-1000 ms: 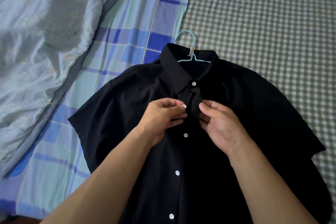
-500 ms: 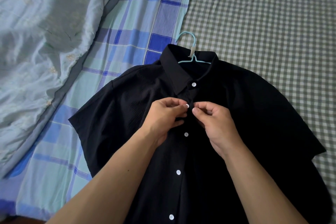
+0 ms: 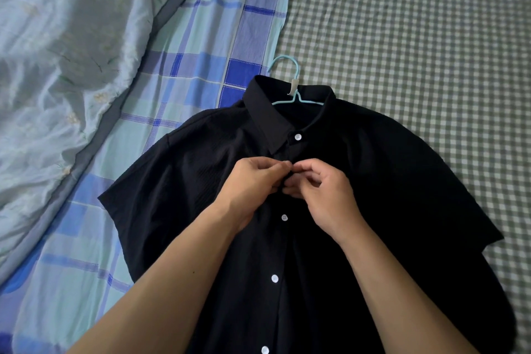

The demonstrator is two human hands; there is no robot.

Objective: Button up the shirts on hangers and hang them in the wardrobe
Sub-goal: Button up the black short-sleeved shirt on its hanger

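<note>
black shirt (image 3: 373, 181) | white buttons (image 3: 298, 137) | light-blue hanger (image 3: 290, 72) | blue plaid sheet (image 3: 201, 52) | green-white checked sheet (image 3: 416, 37)

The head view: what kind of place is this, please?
Probably a bedroom, on a bed: a green-and-white checked sheet, a blue plaid cotton blanket and a pale blue crumpled quilt lie under the black short-sleeved shirt.

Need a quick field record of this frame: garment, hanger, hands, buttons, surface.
garment: black shirt, short-sleeved, lying flat, front up
hanger: light blue hanger inside the collar, hook pointing away
left hand: left hand pinching the placket below the collar
right hand: right hand pinching at the same spot, fingertips meeting
buttons: collar button visible; three more white buttons show below the hands
surface: green checked sheet, plaid blanket at left
</note>
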